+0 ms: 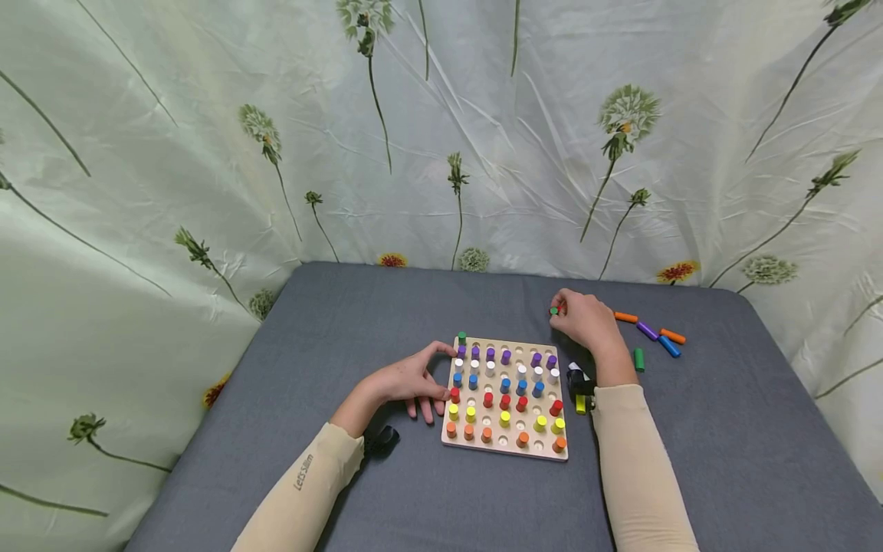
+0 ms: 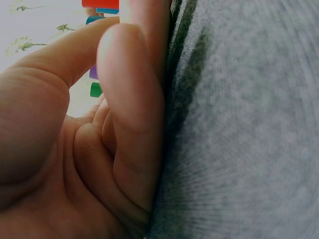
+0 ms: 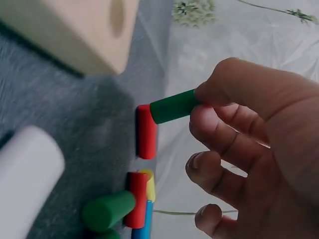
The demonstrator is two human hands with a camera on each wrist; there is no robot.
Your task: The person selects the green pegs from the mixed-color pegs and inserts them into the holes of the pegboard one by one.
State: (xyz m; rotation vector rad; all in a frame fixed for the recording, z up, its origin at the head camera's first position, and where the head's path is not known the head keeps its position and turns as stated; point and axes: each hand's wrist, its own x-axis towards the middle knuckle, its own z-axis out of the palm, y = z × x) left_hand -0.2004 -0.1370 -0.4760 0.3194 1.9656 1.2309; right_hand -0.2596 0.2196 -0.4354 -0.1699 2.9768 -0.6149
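A square wooden pegboard (image 1: 512, 451) holds rows of coloured pegs: orange, yellow, red, blue, white and purple, with one green peg (image 1: 462, 337) in the far left corner. My left hand (image 1: 407, 378) lies at the board's left edge, index finger and thumb spread along it and touching it. The left wrist view shows mostly the fingers and the cloth. Beyond the board's far right corner, my right hand (image 1: 585, 320) pinches another green peg (image 3: 174, 106) by one end, between thumb and index finger. That peg is held above the cloth, its other end free.
Loose pegs lie on the grey cloth (image 1: 331, 322) to the right: orange (image 1: 625, 317), purple (image 1: 647, 330), blue (image 1: 669, 346) and green (image 1: 639, 359). A yellow peg (image 1: 580, 404) lies beside the board, near the right wrist. A flower-printed curtain (image 1: 414, 199) stands behind.
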